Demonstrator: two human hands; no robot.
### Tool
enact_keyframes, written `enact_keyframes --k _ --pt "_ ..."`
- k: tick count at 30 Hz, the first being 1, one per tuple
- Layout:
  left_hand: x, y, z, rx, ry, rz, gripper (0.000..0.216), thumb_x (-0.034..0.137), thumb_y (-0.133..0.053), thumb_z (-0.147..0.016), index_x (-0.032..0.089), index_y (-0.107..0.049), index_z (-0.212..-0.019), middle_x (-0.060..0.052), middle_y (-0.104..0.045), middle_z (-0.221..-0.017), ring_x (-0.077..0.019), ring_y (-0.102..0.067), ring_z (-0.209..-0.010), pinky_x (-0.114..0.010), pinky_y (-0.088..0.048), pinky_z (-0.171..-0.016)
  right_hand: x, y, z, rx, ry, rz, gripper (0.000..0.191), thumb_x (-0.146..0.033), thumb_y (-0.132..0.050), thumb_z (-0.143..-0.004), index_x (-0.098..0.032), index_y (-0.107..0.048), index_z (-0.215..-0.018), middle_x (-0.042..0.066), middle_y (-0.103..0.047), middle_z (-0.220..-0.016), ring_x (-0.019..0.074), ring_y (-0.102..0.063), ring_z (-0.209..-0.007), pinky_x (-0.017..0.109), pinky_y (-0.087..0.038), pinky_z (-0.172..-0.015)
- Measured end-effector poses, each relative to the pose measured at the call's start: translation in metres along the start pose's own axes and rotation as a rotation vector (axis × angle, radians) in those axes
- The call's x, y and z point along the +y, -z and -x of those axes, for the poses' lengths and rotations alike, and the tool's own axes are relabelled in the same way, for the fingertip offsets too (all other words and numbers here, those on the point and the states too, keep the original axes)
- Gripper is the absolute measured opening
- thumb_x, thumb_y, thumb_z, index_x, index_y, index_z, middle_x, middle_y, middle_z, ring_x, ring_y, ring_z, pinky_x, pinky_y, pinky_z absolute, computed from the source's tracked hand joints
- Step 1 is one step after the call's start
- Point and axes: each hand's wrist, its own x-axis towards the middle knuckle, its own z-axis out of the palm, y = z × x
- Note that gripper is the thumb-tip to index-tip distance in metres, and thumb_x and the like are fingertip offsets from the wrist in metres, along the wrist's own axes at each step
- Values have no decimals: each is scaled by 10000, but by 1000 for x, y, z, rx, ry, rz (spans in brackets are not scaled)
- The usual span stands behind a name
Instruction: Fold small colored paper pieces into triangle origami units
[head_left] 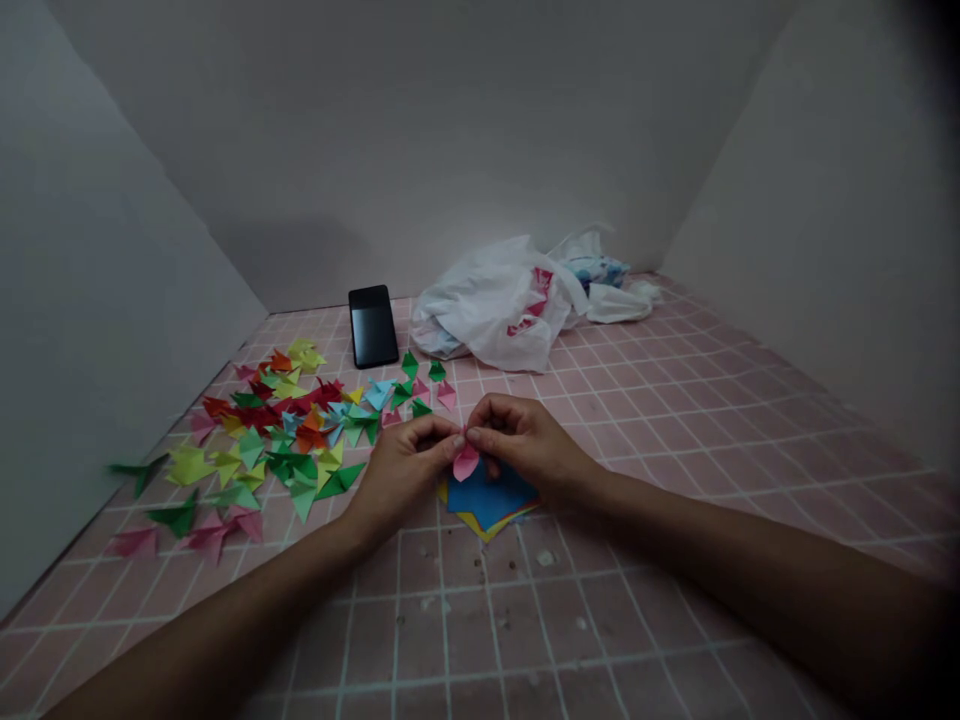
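Between my two hands is a small pink folded paper piece [466,461], pinched from both sides. My left hand [405,460] grips its left side between thumb and forefinger. From the right, my right hand [529,440] pinches the top of the same piece with thumb and fingertips. Just beneath lies a stack of square paper sheets [487,500], blue on top with yellow edges showing below. Part of that stack is hidden by my hands. Many folded paper cranes [289,465] in green, yellow, red, pink and blue are spread to the left of my left hand.
A black phone [373,327] leans at the back, left of centre. Right of it sits a crumpled white plastic bag [499,305], with a smaller bundle [600,275] behind. The pink cloth with white grid lines [675,400] meets pale walls at the back and sides.
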Motion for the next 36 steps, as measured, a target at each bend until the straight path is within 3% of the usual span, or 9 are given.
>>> enact_keyframes --k 22,29,36 --pt "7 3 0 -132 88 40 191 356 -727 -744 167 -703 -730 8 -651 -673 -108 -546 -587 -234 -434 -588 1 2 -2 -48 -29 30 171 -328 -631 -792 -195 -545 -727 -48 -550 -525 84 -469 -432 211 -340 -446" --pt "0 5 -1 -196 130 21 217 378 -721 -768 162 -695 -756 15 -628 -657 -95 -531 -550 -217 -412 -542 -2 3 0 -68 -14 162 133 -286 -587 -805 -189 -552 -721 -49 -523 -552 82 -442 -433 211 -313 -424" --pt "2 4 0 -244 152 -47 200 359 -713 -753 168 -665 -717 52 -512 -540 -69 -413 -453 -193 -278 -436 -9 7 2 -146 173 382 141 -215 -563 -823 -170 -569 -689 -27 -526 -617 97 -446 -560 230 -323 -519"
